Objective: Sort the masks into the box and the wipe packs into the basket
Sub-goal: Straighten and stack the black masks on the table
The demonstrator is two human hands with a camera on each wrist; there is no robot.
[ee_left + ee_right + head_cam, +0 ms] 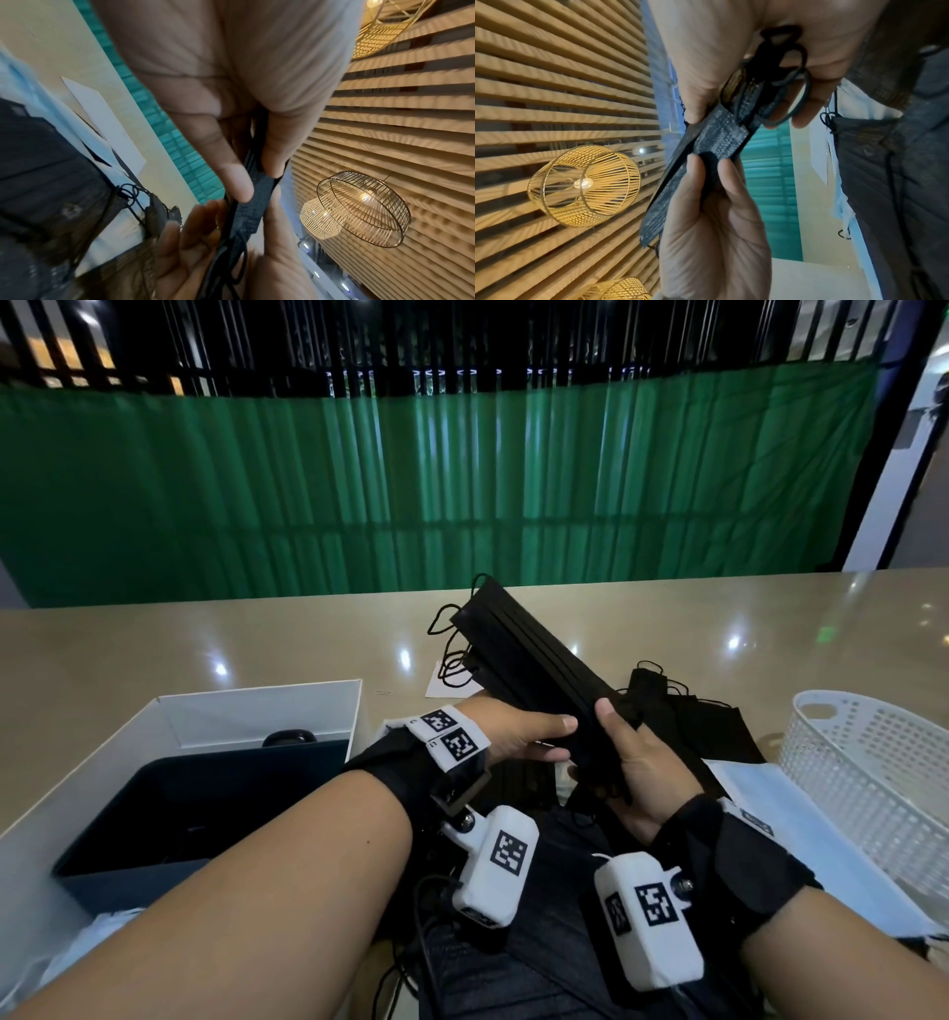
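Note:
A stack of black masks is held up over the table, tilted away to the left, its ear loops dangling. My left hand pinches the near end from the left; my right hand grips the same end from the right. The left wrist view shows the left hand with thumb and finger clamped on the stack's edge. My right hand pinches the stack in its wrist view too. A white box with a dark inner tray stands at the left. The white perforated basket stands at the right.
More black masks lie loose on the table beyond my right hand, and others below my wrists. A pale blue flat item lies beside the basket. A white sheet lies behind the hands. A green curtain closes the far side.

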